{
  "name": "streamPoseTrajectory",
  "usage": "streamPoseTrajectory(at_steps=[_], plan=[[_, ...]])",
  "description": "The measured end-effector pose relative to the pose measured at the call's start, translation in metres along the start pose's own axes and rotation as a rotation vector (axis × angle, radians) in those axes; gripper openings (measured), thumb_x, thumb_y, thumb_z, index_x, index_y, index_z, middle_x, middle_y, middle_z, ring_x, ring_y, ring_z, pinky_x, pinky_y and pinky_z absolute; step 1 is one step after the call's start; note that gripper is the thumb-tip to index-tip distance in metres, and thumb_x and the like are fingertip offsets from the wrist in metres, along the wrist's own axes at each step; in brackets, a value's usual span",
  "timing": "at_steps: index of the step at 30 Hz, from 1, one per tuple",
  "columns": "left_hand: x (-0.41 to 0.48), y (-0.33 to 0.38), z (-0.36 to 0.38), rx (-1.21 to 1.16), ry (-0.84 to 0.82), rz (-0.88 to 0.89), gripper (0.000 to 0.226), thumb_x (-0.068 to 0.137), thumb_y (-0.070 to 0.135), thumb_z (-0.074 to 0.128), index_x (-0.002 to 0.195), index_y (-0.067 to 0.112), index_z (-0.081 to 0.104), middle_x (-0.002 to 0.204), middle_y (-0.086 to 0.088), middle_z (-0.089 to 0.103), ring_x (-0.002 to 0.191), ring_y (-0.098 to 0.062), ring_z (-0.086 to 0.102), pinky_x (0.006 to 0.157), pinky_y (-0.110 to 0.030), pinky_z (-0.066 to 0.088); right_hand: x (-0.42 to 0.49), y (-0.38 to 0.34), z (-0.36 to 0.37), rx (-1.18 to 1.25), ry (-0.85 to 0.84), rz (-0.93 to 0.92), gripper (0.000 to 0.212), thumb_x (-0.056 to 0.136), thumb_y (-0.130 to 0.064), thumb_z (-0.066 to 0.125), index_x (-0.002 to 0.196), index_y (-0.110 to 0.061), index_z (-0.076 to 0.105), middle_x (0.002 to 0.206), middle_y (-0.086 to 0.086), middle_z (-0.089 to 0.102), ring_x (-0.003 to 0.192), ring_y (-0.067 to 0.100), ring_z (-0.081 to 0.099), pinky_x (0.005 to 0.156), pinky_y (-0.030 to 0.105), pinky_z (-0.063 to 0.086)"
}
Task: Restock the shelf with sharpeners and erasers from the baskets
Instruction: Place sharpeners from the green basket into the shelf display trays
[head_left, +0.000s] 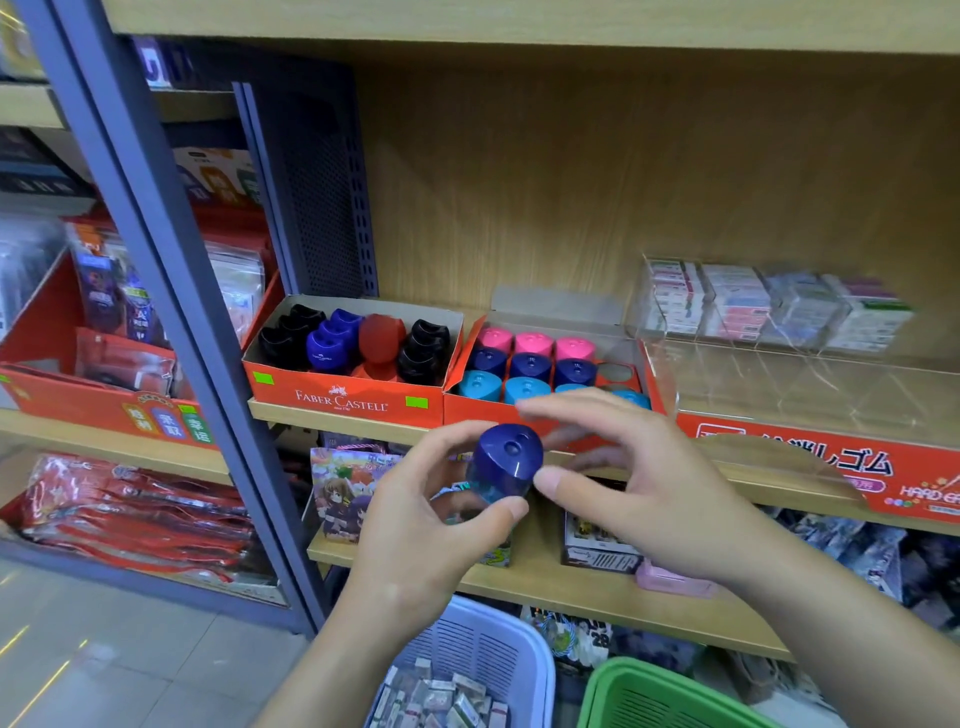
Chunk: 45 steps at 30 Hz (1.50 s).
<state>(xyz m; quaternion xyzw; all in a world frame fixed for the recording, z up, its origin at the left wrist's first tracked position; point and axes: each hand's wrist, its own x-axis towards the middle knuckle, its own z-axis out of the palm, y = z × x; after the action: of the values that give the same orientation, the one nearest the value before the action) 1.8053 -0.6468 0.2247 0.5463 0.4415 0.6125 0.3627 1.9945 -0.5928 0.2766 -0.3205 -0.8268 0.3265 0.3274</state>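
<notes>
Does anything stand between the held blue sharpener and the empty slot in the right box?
Only the right hand: its fingers stretch across the front of the right box, between the blue sharpener in the left hand and the empty slot. Nothing else visible does.

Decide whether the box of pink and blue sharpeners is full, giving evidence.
Not full: the box has an empty round slot at the right end of its dark blue row.

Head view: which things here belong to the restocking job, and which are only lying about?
Job: dark blue sharpener gripped by the left hand; right hand; sharpener tray with pink, blue and cyan rows; lavender basket of erasers; green basket.

Lying about: red packets; cartoon-print bag; pink box.
</notes>
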Motion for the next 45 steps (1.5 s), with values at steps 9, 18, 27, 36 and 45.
streamPoseTrajectory(at_steps=[9, 18, 27, 36, 45], plan=[[-0.001, -0.004, 0.001, 0.041, -0.044, -0.055, 0.061, 0.075, 0.013, 0.087, 0.129, 0.027, 0.060, 0.116, 0.002, 0.074, 0.105, -0.016, 0.069, 0.080, -0.025, 0.054, 0.017, -0.006, -0.019, -0.272, -0.159, -0.077, 0.051, 0.078, -0.036, 0.083, 0.125, -0.041, 0.063, 0.106, -0.017, 0.064, 0.098, 0.011, 0.063, 0.080, 0.028, 0.055], [0.001, -0.006, 0.005, -0.019, -0.106, -0.059, 0.037, 0.080, 0.005, 0.077, 0.113, 0.021, 0.069, 0.113, 0.001, 0.074, 0.106, -0.016, 0.071, 0.084, -0.033, 0.060, 0.016, 0.000, -0.020, -0.323, -0.079, -0.012, 0.035, 0.083, -0.062, 0.065, 0.103, -0.034, 0.070, 0.085, -0.013, 0.064, 0.077, 0.006, 0.063, 0.065, 0.022, 0.049], [0.003, 0.001, 0.010, -0.031, -0.052, -0.046, 0.035, 0.089, 0.013, 0.073, 0.121, 0.022, 0.063, 0.114, 0.014, 0.071, 0.103, -0.008, 0.071, 0.088, -0.023, 0.054, 0.010, -0.003, -0.038, -0.217, -0.150, -0.092, 0.042, 0.083, -0.029, 0.082, 0.123, -0.034, 0.069, 0.111, -0.020, 0.066, 0.105, 0.009, 0.065, 0.089, 0.030, 0.055], [0.017, -0.015, 0.002, 0.933, -0.150, 0.212, 0.071, 0.092, 0.053, 0.062, 0.155, 0.044, 0.029, 0.160, 0.033, 0.017, 0.150, 0.009, -0.002, 0.121, -0.020, 0.007, 0.068, 0.023, -0.102, -0.544, 0.024, 0.071, 0.035, 0.088, -0.031, 0.075, 0.121, -0.032, 0.063, 0.110, -0.012, 0.068, 0.100, 0.001, 0.064, 0.092, 0.029, 0.056], [0.028, -0.020, 0.004, 1.034, -0.168, 0.135, 0.081, 0.095, 0.056, 0.056, 0.160, 0.042, 0.010, 0.165, 0.029, -0.004, 0.148, 0.007, -0.022, 0.128, -0.037, 0.005, 0.081, 0.042, -0.111, -0.869, -0.164, 0.120, 0.047, 0.092, -0.034, 0.071, 0.137, -0.023, 0.062, 0.125, -0.004, 0.068, 0.108, 0.012, 0.063, 0.096, 0.027, 0.048]])
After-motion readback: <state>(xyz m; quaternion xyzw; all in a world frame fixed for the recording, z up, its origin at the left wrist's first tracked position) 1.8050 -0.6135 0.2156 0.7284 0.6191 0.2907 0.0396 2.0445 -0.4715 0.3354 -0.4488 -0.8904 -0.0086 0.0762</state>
